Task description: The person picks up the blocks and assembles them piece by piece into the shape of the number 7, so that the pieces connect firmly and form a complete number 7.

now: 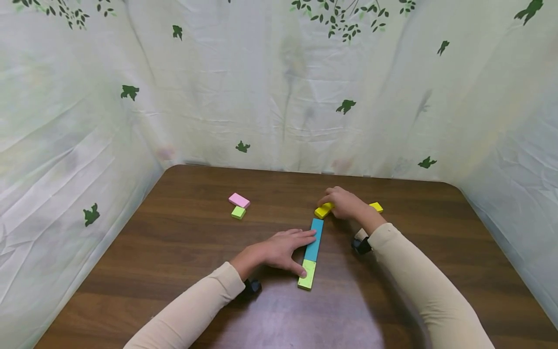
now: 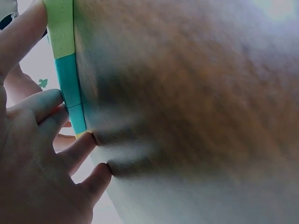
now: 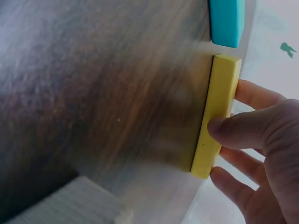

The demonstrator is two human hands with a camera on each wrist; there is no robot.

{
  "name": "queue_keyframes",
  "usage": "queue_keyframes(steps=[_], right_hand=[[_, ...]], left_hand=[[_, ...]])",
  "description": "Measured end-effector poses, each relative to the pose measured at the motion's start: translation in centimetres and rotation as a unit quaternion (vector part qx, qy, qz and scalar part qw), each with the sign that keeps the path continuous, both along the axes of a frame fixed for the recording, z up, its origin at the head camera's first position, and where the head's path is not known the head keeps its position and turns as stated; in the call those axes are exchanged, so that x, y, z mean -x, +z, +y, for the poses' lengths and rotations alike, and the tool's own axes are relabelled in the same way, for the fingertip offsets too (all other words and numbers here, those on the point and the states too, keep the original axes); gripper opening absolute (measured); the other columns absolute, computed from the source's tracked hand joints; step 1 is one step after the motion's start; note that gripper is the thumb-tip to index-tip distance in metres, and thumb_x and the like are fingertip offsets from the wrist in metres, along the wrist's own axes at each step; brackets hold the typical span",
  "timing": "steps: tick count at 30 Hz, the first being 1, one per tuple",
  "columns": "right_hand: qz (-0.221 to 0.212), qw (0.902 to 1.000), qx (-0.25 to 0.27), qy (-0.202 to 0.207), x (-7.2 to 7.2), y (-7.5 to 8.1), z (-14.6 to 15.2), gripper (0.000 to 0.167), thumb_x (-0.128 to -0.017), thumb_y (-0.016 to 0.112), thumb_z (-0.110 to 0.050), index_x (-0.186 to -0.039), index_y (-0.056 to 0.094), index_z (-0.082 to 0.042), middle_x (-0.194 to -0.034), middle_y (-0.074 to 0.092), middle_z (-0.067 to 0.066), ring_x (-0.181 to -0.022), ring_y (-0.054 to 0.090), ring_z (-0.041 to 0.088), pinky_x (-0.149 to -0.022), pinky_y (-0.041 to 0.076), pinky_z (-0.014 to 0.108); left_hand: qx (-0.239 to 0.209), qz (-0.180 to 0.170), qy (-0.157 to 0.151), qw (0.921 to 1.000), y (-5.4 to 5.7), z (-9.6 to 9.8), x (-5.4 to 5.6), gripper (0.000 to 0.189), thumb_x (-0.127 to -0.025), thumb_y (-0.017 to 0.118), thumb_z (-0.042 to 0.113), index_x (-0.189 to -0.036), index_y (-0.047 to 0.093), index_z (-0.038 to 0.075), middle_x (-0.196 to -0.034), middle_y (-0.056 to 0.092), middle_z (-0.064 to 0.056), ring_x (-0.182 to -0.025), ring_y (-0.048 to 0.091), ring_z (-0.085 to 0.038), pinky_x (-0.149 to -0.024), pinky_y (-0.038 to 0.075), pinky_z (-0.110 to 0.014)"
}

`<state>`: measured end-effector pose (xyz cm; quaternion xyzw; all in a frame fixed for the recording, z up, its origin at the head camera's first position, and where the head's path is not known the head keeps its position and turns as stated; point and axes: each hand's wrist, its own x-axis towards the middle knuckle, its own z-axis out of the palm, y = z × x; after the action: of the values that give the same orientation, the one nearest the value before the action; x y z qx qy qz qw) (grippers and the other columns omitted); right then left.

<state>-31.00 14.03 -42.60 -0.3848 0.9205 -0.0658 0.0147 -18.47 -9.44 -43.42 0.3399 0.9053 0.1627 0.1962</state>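
A line of flat blocks runs away from me on the table: a light green block [image 1: 307,280] nearest, then blue blocks [image 1: 312,249] end to end, with a seam between two of them in the left wrist view. My left hand [image 1: 283,249] rests along their left side, fingers spread, thumb on the green block and fingertips on the blue. Past the far blue end, a yellow block [image 3: 217,107] lies at an angle, a small gap from it. My right hand [image 1: 346,203] pinches this yellow block between thumb and fingers.
Another yellow block [image 1: 376,207] lies to the right, behind the right wrist. A pink block [image 1: 239,200] and a small light green block [image 1: 238,213] lie together at the back left. The brown wooden table [image 1: 196,232] ends at a pale leaf-printed curtain [image 1: 261,97].
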Motion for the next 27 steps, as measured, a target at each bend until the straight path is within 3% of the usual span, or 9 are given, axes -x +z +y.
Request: queue_keyframes(steps=[13,21,27], right_hand=[[-0.017,0.9993,0.019,0.028,-0.6,-0.3,-0.6,0.043,-0.084,0.058,0.013,-0.110,0.077,-0.015,-0.112,0.066,0.010,-0.107,0.057,0.027,-0.097,0.052,0.043],[-0.022,0.9984,0.024,0.046,-1.3,-0.3,-0.5,0.042,-0.088,0.054,0.012,-0.110,0.077,-0.017,-0.115,0.066,0.009,-0.110,0.057,0.028,-0.098,0.052,0.043],[-0.022,0.9984,0.012,0.051,-1.6,-0.5,-0.5,0.037,-0.090,0.058,0.007,-0.111,0.077,-0.018,-0.112,0.066,0.007,-0.107,0.057,0.025,-0.097,0.053,0.041]], left_hand=[[0.006,0.010,-0.009,0.9999,0.1,0.1,-0.1,0.089,-0.083,0.074,0.050,-0.156,0.033,0.021,-0.167,0.021,0.009,-0.154,0.022,-0.029,-0.122,0.024,-0.051],[0.017,0.021,-0.012,0.9996,0.3,0.4,-0.7,0.090,-0.082,0.075,0.051,-0.156,0.034,0.020,-0.166,0.023,0.009,-0.153,0.024,-0.028,-0.122,0.026,-0.049],[0.027,0.034,-0.004,0.9990,0.2,0.9,-1.5,0.088,-0.082,0.074,0.053,-0.155,0.035,0.022,-0.165,0.026,0.009,-0.152,0.026,-0.029,-0.121,0.028,-0.049]])
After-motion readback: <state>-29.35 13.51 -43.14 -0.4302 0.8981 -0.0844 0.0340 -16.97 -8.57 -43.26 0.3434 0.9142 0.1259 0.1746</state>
